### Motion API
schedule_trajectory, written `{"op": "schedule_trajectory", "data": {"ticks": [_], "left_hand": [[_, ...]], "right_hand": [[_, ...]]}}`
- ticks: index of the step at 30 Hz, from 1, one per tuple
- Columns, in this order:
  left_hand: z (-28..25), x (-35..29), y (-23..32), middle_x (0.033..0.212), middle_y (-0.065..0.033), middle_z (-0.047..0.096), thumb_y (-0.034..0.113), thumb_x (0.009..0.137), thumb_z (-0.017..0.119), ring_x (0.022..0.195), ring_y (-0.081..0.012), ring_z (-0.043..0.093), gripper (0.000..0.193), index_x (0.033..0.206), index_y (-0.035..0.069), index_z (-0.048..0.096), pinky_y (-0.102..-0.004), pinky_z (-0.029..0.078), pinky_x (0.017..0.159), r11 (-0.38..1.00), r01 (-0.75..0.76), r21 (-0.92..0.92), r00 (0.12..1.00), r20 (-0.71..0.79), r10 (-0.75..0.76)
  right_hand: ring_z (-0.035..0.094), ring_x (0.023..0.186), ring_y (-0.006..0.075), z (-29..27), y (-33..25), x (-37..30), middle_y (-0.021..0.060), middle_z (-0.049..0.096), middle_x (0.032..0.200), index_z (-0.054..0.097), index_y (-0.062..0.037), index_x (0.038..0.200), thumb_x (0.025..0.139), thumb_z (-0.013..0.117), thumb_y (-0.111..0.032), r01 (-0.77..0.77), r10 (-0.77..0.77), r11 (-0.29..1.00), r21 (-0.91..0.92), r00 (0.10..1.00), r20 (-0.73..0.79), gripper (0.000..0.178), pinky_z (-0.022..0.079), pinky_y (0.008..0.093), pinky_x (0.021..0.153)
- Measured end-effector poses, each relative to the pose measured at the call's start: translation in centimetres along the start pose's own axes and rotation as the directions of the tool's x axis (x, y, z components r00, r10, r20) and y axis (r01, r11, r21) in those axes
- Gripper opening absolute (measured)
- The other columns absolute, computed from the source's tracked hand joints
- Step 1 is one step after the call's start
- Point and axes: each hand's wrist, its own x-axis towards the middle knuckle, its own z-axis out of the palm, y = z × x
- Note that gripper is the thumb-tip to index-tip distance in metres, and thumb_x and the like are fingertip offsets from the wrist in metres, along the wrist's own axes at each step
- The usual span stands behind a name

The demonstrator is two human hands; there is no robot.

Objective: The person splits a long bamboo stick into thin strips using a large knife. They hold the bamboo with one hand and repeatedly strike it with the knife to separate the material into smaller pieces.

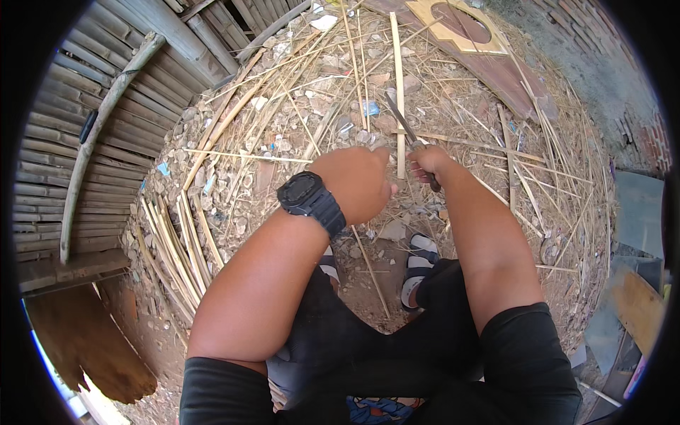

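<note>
My right hand (431,164) is closed round the dark handle of a knife (402,117). Its long blade points up and to the left, crossing over a pale, flat bamboo strip (399,64). Just left of that strip's near end is my left hand (358,183), with a black watch (310,200) on its wrist. The left fingers are curled, and the back of the hand mostly hides them. I cannot tell what lies in them. A thin stick (370,273) shows below the left wrist, reaching down between my sandalled feet.
Loose bamboo strips and stones cover the ground. A bundle of split bamboo (173,244) lies at left, near a bamboo slat wall (106,142). At the far right are a brown board (513,88) and a yellow frame-like piece (428,14), beside a brick wall (602,57).
</note>
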Motion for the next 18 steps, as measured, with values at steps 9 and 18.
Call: {"op": "schedule_trajectory", "data": {"ticks": [9, 18], "left_hand": [[-2.3, 1.8, -2.4, 0.094, -0.0207, 0.071, 0.026, 0.094, 0.057, 0.088, -0.0381, 0.068, 0.034, 0.115, -0.001, 0.062, -0.0456, 0.053, 0.078, 0.982, 0.135, -0.131, 0.948, -0.271, -0.166], [-2.7, 2.6, -2.7, 0.097, -0.0217, 0.071, 0.022, 0.097, 0.056, 0.086, -0.0349, 0.070, 0.032, 0.119, 0.000, 0.062, -0.0390, 0.053, 0.076, 0.952, 0.174, -0.252, 0.913, -0.320, -0.252]], "right_hand": [[0.065, 0.107, 0.0376, 7.5, 4.9, 6.4, 0.0237, 0.068, 0.114, 0.065, 0.0008, 0.117, 0.076, 0.076, -0.032, 0.268, -0.336, 0.931, -0.246, 0.893, -0.301, 0.054, 0.050, 0.0431, 0.094], [0.062, 0.115, 0.0362, 6.7, 3.3, 9.2, 0.0228, 0.065, 0.122, 0.057, -0.0017, 0.134, 0.080, 0.068, -0.038, 0.158, -0.241, 0.909, -0.387, 0.954, -0.178, 0.066, 0.048, 0.0426, 0.100]]}}
